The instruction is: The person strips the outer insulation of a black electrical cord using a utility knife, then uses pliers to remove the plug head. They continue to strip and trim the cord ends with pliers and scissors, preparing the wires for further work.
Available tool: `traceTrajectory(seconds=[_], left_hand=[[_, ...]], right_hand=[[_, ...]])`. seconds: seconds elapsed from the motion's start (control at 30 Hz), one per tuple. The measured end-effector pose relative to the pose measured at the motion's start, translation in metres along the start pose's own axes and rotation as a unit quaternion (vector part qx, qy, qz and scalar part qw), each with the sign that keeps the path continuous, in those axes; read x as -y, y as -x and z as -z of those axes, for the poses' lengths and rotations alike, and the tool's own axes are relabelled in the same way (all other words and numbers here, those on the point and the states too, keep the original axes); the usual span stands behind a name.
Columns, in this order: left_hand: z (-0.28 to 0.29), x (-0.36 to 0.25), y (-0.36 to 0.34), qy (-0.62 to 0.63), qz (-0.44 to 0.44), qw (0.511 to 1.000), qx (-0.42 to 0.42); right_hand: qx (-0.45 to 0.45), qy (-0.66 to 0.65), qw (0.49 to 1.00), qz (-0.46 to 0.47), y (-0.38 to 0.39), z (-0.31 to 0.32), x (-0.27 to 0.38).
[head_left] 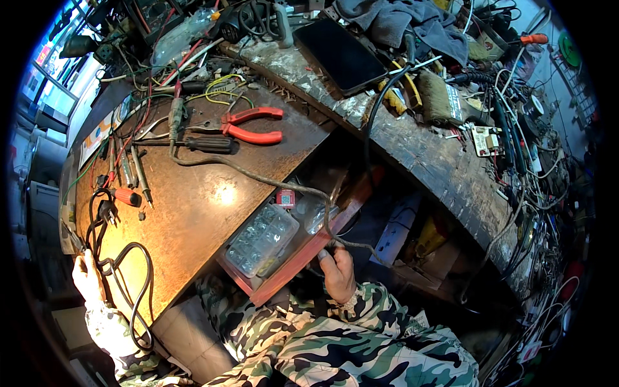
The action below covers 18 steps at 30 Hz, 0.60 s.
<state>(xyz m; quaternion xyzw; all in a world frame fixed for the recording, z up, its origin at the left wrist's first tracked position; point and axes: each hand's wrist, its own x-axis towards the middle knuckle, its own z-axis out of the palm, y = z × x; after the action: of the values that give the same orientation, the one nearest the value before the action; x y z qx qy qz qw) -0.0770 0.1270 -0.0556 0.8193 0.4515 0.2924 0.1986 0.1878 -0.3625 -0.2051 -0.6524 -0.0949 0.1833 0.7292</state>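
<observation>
My right hand (pixel 339 273) is closed at the reddish front of a pulled-out drawer (pixel 293 267), the thumb pointing up and the fingers partly hidden. Inside the drawer lies a clear plastic case (pixel 263 236) of small parts, beside a small red packet (pixel 285 198). A grey-brown cable (pixel 258 175) crosses over the drawer, close above that hand. At the table's left edge my left hand (pixel 88 276) has its fingers drawn together; what they hold is unclear. Next to it a black cord (pixel 149 264) with a plug (pixel 108 211) lies looped over the edge.
Red-handled pliers (pixel 255 126), a dark-handled screwdriver (pixel 209 143) and an orange-handled screwdriver (pixel 126 197) lie on the brown table (pixel 193 213). A worn bench (pixel 432 151) on the right bears a black tablet-like slab (pixel 340 55), a grey cloth (pixel 412 26), a circuit board (pixel 487 140) and tangled wires.
</observation>
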Motion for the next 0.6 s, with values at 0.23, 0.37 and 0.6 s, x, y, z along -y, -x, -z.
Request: traceTrajectory(seconds=[0.23,0.37,0.6], left_hand=[[-0.004,-0.023,0.007,0.007,-0.010,1.000,-0.011],[-0.002,-0.021,0.006,0.006,0.020,1.000,-0.006],[-0.003,-0.047,0.020,-0.079,0.001,0.997,-0.013]], right_hand=[[0.014,-0.021,0.999,-0.029,0.002,0.006,-0.002],[0.015,-0.032,0.998,-0.047,0.000,0.002,0.007],[0.002,-0.020,0.999,-0.041,0.013,0.007,-0.010]])
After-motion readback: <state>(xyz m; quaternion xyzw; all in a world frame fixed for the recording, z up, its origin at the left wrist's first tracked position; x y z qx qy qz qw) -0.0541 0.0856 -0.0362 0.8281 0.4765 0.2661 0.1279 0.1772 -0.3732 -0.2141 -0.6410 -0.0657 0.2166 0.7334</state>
